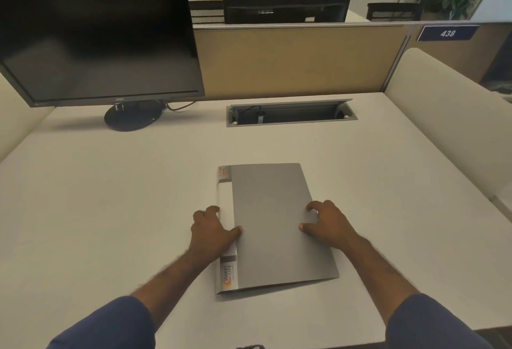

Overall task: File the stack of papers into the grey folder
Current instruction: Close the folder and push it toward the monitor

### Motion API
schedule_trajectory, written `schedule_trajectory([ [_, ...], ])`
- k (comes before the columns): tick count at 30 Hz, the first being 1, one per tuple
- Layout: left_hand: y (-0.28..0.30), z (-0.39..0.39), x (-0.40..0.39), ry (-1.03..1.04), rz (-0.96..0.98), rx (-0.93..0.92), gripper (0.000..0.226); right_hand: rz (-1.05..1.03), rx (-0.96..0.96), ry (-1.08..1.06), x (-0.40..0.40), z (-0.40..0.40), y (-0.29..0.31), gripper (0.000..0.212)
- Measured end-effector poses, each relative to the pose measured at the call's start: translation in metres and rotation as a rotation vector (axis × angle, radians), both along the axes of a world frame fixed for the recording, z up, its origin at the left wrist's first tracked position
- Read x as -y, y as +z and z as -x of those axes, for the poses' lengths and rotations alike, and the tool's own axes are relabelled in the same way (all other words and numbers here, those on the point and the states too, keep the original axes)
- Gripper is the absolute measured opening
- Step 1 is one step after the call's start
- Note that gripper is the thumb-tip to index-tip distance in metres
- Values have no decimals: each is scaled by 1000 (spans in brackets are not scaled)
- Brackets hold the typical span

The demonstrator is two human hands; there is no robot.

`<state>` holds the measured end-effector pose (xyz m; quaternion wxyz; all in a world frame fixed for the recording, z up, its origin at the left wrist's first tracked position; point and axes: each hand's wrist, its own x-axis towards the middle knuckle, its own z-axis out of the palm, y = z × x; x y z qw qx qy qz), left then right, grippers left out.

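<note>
Office cubicle, pale desk [110,182] with a tan partition [291,63] behind it. We see the grey folder [274,224] lying closed and flat on the desk, spine to the left, a white label strip down that edge. We use the folder as landmark: a dark monitor [97,38] stands well beyond it to the left, a cable hatch [291,113] sits straight beyond it. Left hand [212,233] rests at the folder's spine edge, fingers curled against the edge, thumb lying on the cover. Right hand [327,224] rests on the cover near the right edge, fingers bent and slightly spread, tips pressing down, gripping nothing. Both sleeves are dark blue. Loose papers: we see none in view.
</note>
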<state>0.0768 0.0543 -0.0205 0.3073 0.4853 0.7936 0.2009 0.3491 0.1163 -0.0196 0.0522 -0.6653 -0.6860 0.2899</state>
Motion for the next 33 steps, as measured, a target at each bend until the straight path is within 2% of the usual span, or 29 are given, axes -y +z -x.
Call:
schedule_trajectory([
  [2, 4, 1, -4, 80, 40, 116, 93, 9, -2, 10, -2, 2, 1, 58],
  [4, 8, 2, -9, 141, 77, 193, 93, 21, -7, 11, -4, 4, 1, 58],
  [7, 12, 6, -13, 248, 96, 483, 58, 30, -26, 4, -5, 4, 2, 57],
  [9, 16, 7, -11, 250, 132, 625, 39, 36, -48, -4, -4, 4, 1, 56],
  [13, 18, 6, -6, 175, 106, 696, 37, 29, -69, -13, -3, 4, 0, 56],
  [20, 14, 9, -3, 202, 34, 828, 34, 10, -171, -69, 1, 6, -1, 54],
  [28, 10, 26, -1, 226, 13, 918, 34, 35, -465, -272, 4, 12, 1, 82],
  [33, 13, 40, -3, 236, -17, 1004, 37, 194, -767, -336, 0, 23, 10, 57],
])
